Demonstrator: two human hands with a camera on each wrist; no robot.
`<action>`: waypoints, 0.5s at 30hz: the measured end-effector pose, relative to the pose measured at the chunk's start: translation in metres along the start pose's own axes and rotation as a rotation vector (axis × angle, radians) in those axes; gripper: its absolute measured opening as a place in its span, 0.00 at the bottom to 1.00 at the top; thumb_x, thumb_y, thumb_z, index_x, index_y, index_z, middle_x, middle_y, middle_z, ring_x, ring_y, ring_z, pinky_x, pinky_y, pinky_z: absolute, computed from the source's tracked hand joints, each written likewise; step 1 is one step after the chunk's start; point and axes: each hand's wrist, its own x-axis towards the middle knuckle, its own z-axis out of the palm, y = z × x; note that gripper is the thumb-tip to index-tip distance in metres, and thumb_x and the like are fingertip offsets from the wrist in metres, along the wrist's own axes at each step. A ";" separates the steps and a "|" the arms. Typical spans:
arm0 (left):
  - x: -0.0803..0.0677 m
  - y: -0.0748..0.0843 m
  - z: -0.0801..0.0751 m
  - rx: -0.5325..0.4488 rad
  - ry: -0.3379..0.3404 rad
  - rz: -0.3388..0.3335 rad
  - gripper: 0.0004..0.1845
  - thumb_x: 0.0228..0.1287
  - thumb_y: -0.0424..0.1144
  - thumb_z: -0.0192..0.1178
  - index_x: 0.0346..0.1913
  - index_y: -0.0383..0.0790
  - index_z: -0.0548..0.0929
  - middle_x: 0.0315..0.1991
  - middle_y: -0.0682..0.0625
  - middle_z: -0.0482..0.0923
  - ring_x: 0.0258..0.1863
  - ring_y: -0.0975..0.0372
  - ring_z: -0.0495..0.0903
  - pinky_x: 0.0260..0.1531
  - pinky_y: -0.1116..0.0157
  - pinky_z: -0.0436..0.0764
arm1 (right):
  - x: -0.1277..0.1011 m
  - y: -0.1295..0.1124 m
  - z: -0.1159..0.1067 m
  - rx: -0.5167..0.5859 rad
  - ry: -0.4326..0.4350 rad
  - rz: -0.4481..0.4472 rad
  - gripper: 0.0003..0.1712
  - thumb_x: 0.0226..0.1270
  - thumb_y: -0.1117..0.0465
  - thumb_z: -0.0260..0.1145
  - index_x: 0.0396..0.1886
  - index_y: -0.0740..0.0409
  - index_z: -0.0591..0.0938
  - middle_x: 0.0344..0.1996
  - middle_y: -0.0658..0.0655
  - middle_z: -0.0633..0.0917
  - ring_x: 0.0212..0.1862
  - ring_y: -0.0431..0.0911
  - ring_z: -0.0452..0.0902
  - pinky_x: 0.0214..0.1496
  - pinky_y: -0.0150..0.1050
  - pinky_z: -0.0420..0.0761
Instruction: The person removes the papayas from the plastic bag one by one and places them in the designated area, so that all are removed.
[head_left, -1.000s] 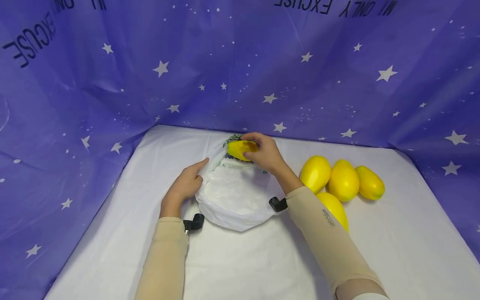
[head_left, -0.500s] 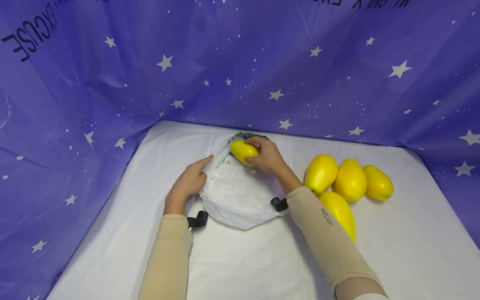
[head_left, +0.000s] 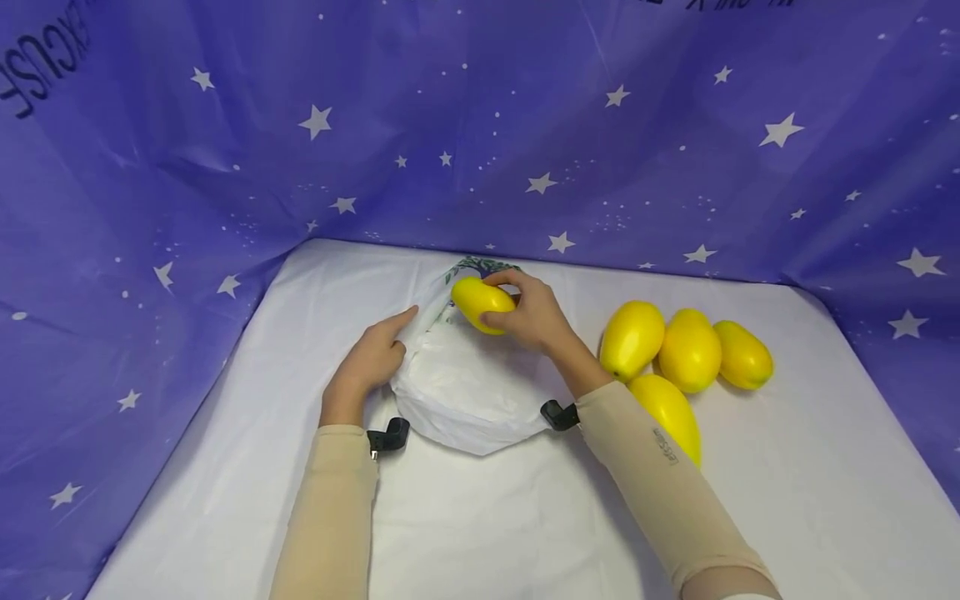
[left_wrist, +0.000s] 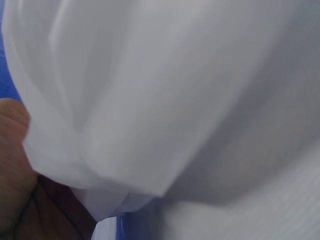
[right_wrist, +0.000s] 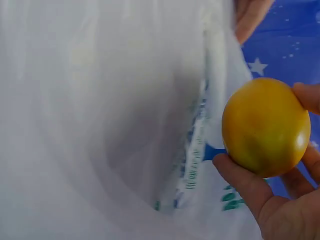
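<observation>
Right hand (head_left: 536, 317) grips mango (head_left: 482, 302) at bag (head_left: 468, 392) mouth; left hand (head_left: 371, 360) pinches the rim. If the rim slips, the mouth likely collapses and the mango misses.

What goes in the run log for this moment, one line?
right hand: holds mango at bag mouth | left hand: grips bag edge | four mangoes on table

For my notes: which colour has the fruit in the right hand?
Yellow; the fruit in the right hand shows best in the right wrist view.

Bright, even light — soft shadows; left wrist view blurred.
</observation>
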 end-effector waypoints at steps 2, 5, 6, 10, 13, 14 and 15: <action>0.001 0.001 -0.001 -0.001 0.001 0.006 0.34 0.67 0.27 0.39 0.76 0.45 0.58 0.74 0.44 0.56 0.73 0.48 0.53 0.72 0.49 0.53 | -0.005 -0.005 -0.005 0.052 0.010 0.013 0.31 0.50 0.54 0.78 0.56 0.42 0.79 0.58 0.48 0.77 0.49 0.47 0.80 0.47 0.43 0.84; 0.001 -0.001 -0.001 0.003 0.001 0.017 0.34 0.66 0.27 0.39 0.76 0.44 0.57 0.74 0.44 0.56 0.73 0.48 0.53 0.72 0.49 0.53 | -0.012 -0.012 -0.013 0.122 0.018 0.034 0.30 0.50 0.54 0.78 0.56 0.41 0.80 0.57 0.46 0.77 0.48 0.47 0.80 0.44 0.43 0.85; 0.002 -0.001 -0.001 0.004 0.001 0.019 0.34 0.66 0.27 0.39 0.76 0.44 0.57 0.74 0.44 0.56 0.73 0.48 0.53 0.72 0.49 0.52 | -0.015 -0.014 -0.015 0.142 0.020 0.037 0.30 0.50 0.55 0.78 0.55 0.42 0.80 0.57 0.46 0.77 0.48 0.47 0.80 0.44 0.43 0.85; 0.002 -0.003 0.001 0.014 -0.007 0.022 0.34 0.65 0.27 0.39 0.76 0.44 0.57 0.74 0.44 0.56 0.73 0.48 0.53 0.72 0.49 0.52 | -0.026 -0.020 -0.023 0.154 0.036 0.030 0.30 0.49 0.55 0.78 0.55 0.41 0.80 0.56 0.45 0.77 0.48 0.47 0.80 0.41 0.43 0.86; 0.002 -0.003 0.001 0.016 -0.005 0.022 0.34 0.65 0.27 0.39 0.76 0.44 0.58 0.74 0.42 0.57 0.73 0.47 0.53 0.72 0.49 0.53 | -0.035 -0.024 -0.028 0.136 0.047 -0.002 0.30 0.50 0.53 0.78 0.55 0.39 0.80 0.57 0.44 0.76 0.49 0.48 0.79 0.40 0.43 0.86; 0.002 -0.002 0.001 0.015 -0.004 0.022 0.34 0.66 0.27 0.40 0.76 0.44 0.58 0.74 0.42 0.57 0.73 0.47 0.53 0.72 0.49 0.53 | -0.038 -0.025 -0.030 0.133 0.050 -0.013 0.30 0.50 0.53 0.78 0.55 0.39 0.80 0.57 0.44 0.76 0.49 0.49 0.79 0.40 0.43 0.86; 0.002 -0.001 0.001 0.018 -0.004 0.023 0.34 0.66 0.27 0.39 0.76 0.44 0.57 0.74 0.42 0.57 0.73 0.46 0.53 0.72 0.48 0.53 | -0.042 -0.026 -0.032 0.129 0.053 -0.024 0.30 0.50 0.53 0.78 0.56 0.38 0.80 0.57 0.43 0.76 0.50 0.49 0.79 0.40 0.43 0.86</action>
